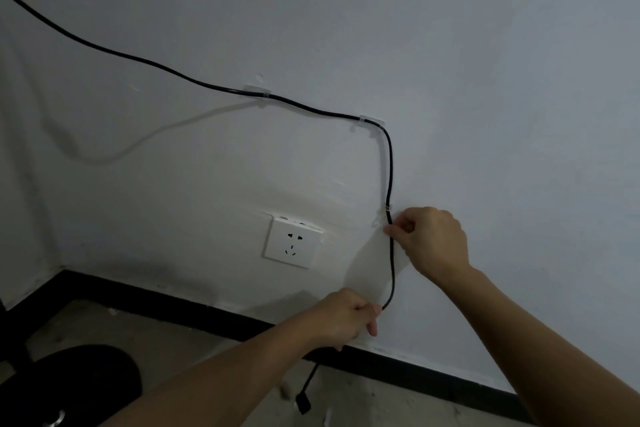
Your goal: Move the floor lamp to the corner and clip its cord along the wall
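Note:
A black cord (389, 166) runs from the upper left across the white wall, through two clear clips (257, 92) (371, 121), then bends down to a third clip (383, 215). My right hand (429, 239) pinches the cord just below that third clip. My left hand (346, 317) grips the cord lower down, near the skirting. The cord's plug end (303, 402) dangles below my left forearm above the floor. The lamp's round black base (79, 381) stands on the floor at the lower left, by the corner.
A white wall socket (292, 243) sits left of the hanging cord. A black skirting board (415, 371) lines the wall's foot above a bare concrete floor (180, 329). A dark object fills the left edge near the corner.

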A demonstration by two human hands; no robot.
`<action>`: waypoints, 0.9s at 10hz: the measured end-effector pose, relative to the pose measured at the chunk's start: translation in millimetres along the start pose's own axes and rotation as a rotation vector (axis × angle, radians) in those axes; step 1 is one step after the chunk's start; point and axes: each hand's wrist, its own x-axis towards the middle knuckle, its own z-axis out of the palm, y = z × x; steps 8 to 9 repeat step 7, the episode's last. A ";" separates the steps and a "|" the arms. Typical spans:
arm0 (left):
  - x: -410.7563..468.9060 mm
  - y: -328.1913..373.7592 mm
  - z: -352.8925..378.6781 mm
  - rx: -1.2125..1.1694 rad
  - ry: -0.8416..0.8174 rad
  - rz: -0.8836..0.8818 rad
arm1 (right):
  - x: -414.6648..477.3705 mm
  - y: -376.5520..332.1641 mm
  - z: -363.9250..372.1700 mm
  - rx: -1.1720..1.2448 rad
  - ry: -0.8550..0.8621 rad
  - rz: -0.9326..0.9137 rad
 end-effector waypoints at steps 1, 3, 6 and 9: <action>-4.6 -12.7 -12.6 0.022 0.054 -0.028 | -2.0 -5.8 10.2 0.043 -0.030 -0.002; -12.4 -31.2 -43.2 0.005 0.258 -0.080 | -1.7 -11.0 20.6 0.439 -0.067 0.180; -19.1 -23.1 -81.6 0.306 0.502 0.050 | -9.7 -38.8 -2.1 0.343 -0.192 0.098; -22.4 -18.0 -93.3 0.367 0.651 0.057 | -4.6 -55.6 -29.7 0.638 0.027 0.058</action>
